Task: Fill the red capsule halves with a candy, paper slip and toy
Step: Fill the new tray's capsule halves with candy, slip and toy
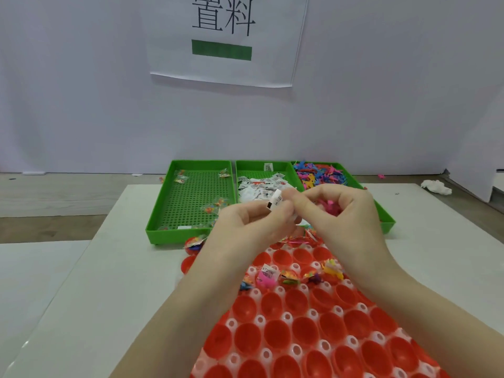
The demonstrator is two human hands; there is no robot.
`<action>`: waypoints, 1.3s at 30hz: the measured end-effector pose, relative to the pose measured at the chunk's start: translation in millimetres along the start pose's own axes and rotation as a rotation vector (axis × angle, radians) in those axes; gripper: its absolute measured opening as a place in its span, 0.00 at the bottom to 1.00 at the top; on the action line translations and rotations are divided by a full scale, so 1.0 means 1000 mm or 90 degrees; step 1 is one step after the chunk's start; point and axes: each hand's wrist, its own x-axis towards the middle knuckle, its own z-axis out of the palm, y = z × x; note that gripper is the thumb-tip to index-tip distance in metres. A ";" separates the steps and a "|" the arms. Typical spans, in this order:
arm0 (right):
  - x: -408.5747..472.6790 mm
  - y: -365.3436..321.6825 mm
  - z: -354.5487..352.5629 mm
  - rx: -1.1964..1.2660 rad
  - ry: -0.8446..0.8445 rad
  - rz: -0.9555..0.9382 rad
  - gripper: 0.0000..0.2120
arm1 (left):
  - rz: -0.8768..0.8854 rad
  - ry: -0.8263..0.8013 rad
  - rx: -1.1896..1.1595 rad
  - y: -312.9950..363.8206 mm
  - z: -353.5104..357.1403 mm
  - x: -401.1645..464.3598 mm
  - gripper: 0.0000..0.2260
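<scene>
Both hands meet above the red capsule halves point(294, 336). Left hand point(253, 225) pinches a white paper slip point(275, 201); right hand point(343, 214) pinches the slip's other end, with pink toys point(331, 207) under its curled fingers.

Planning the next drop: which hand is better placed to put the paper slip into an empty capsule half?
Probably the left hand: it pinches the paper slip, above the red capsule halves. The right hand holds pink toys.
</scene>
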 end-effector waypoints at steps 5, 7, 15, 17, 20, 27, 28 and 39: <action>-0.005 -0.004 -0.013 0.220 -0.048 0.183 0.19 | 0.024 0.048 0.049 -0.002 0.000 0.000 0.07; -0.004 -0.006 -0.022 0.329 -0.091 0.244 0.18 | 0.026 0.039 0.067 0.001 -0.003 0.000 0.08; -0.007 -0.005 -0.034 0.207 -0.122 0.101 0.12 | 0.025 -0.003 0.152 0.007 -0.001 -0.004 0.11; -0.009 -0.005 -0.036 0.180 -0.099 0.037 0.16 | 0.035 -0.016 0.175 0.010 0.000 -0.005 0.09; -0.010 -0.007 -0.039 0.181 -0.044 -0.001 0.19 | 0.061 -0.038 0.209 0.012 0.001 -0.007 0.07; -0.014 -0.015 -0.044 0.135 -0.057 -0.024 0.12 | 0.094 -0.081 0.253 0.015 0.005 -0.011 0.06; -0.014 -0.017 -0.044 0.119 -0.074 -0.026 0.13 | 0.097 -0.085 0.257 0.016 0.004 -0.010 0.06; -0.012 -0.032 -0.056 -0.046 -0.233 -0.078 0.19 | 0.072 -0.213 0.286 0.013 0.002 -0.011 0.10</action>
